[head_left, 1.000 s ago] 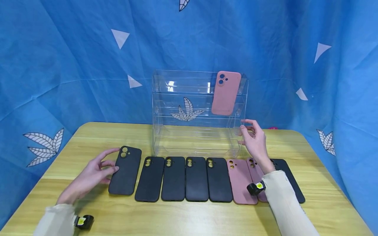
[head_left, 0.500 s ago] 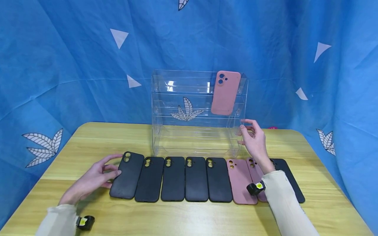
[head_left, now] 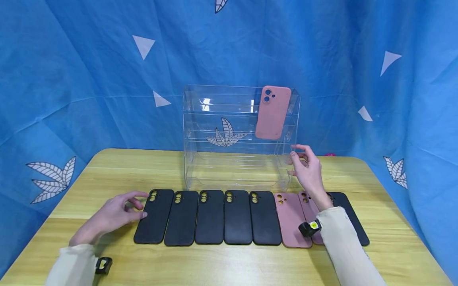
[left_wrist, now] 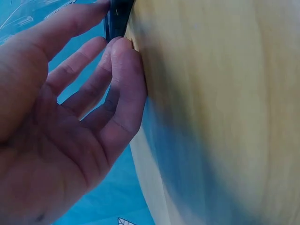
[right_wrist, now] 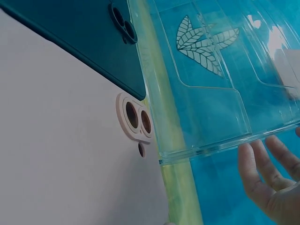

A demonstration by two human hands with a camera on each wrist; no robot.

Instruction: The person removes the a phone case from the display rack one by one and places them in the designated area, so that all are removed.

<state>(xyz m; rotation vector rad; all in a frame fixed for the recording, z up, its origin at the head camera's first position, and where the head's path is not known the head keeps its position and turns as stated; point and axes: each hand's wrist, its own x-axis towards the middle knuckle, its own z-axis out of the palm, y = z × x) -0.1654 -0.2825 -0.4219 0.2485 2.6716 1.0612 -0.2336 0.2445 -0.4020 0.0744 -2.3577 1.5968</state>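
In the head view my left hand point(head_left: 116, 212) is at the left edge of the leftmost black phone case point(head_left: 154, 218), which lies flat at the end of a row. The left wrist view shows the curled fingers point(left_wrist: 124, 70) at that case's edge and the thumb over it. My right hand point(head_left: 308, 171) rests its fingertips on the right side of a clear tiered display rack point(head_left: 234, 184); in the right wrist view the fingers point(right_wrist: 248, 161) meet the outside of its wall. A pink phone case point(head_left: 273, 115) stands in the rack's upper right.
Several more black phone cases point(head_left: 237, 218) and a pink phone case point(head_left: 295, 222) lie side by side before the rack. Another pink case and a black phone case point(head_left: 352, 218) are partly under the right forearm. A blue curtain point(head_left: 107, 79) hangs behind the wooden table point(head_left: 236, 266).
My left hand has brought the leftmost black case nearer and tilted down to flat, level with the row. The right hand and the rack have stayed put.
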